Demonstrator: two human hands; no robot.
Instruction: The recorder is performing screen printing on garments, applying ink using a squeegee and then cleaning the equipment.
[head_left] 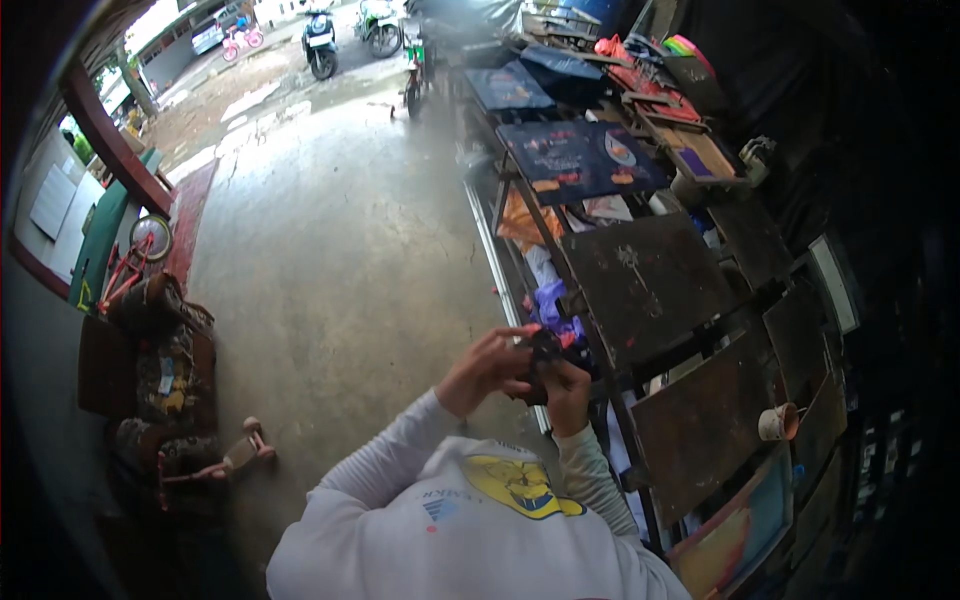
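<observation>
Both hands meet in front of my white shirt, beside the tables on the right. My right hand is closed round a small dark object, whose kind I cannot make out. From the other side, my left hand bends its fingers onto the same object, with fingertips at its upper edge and the thumb lower down. The fingers partly cover the object, and blur hides its details.
Dark work tables run along my right, with a small paint-stained cup on one. Printed dark panels lie farther off. On the left stand a worn armchair and a small scooter. Motorbikes are parked outside, beyond the concrete floor.
</observation>
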